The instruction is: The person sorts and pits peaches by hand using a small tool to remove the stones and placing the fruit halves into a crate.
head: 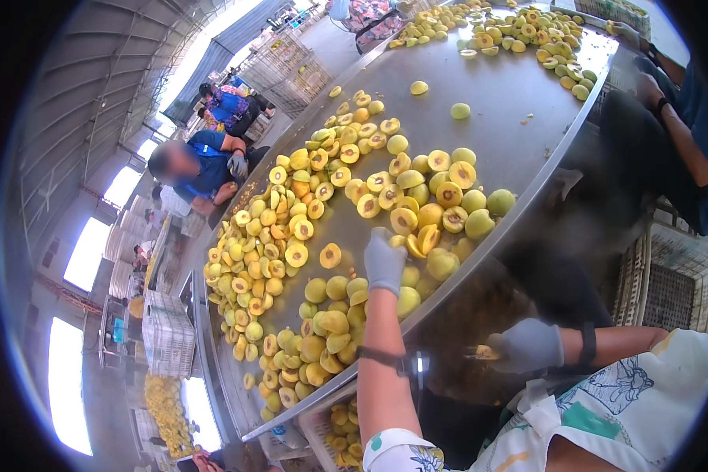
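My left hand (384,259), in a grey glove, reaches over the metal table (501,130) with its fingers curled at a cluster of yellow-green stone fruit (430,236). A fruit piece (397,241) shows at its fingertips; whether it is gripped I cannot tell. Below the table's near edge, my gloved right hand (528,347) is closed around a small yellowish-brown object (485,352) with a thin dark end. Blur hides what it is. Cut halves (403,220) with brown centres lie beyond my left hand, and whole-looking green fruit (336,288) lies left of it.
A long heap of fruit halves (259,253) lines the table's far side. More fruit (525,35) lies at the far end. A co-worker (203,165) sits across, another person (678,118) at the right. Plastic crates (672,277) and a fruit-filled crate (315,422) stand below the table edge.
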Motion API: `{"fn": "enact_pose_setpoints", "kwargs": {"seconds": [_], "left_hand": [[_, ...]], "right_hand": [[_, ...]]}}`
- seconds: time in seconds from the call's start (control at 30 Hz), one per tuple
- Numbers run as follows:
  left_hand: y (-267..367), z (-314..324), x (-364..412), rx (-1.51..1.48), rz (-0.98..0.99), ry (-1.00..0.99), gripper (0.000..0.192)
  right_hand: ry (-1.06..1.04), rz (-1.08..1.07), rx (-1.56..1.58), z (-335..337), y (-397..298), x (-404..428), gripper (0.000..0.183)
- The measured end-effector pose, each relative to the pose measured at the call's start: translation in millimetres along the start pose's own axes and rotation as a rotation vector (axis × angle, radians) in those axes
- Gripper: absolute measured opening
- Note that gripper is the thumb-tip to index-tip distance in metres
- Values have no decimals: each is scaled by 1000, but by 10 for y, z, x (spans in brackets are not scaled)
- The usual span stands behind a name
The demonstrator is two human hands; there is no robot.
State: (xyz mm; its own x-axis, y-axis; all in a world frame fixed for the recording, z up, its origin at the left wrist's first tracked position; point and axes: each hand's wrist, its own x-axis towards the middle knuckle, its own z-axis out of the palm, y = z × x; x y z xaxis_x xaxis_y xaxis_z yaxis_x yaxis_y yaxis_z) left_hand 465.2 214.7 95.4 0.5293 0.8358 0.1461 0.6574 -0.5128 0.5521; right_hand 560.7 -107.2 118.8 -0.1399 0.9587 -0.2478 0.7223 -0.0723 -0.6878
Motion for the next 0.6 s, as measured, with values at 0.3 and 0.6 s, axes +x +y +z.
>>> {"fn": "enact_pose_setpoints", "kwargs": {"seconds": [0.3, 0.6], "left_hand": [[562, -555, -1952, -1824, -454, 191, 34], [696, -544, -2465, -938, -150, 258, 34]], "right_hand": [[282, -220, 133, -205, -435, 199, 23], [444, -376, -31, 35, -520, 166, 18]]}}
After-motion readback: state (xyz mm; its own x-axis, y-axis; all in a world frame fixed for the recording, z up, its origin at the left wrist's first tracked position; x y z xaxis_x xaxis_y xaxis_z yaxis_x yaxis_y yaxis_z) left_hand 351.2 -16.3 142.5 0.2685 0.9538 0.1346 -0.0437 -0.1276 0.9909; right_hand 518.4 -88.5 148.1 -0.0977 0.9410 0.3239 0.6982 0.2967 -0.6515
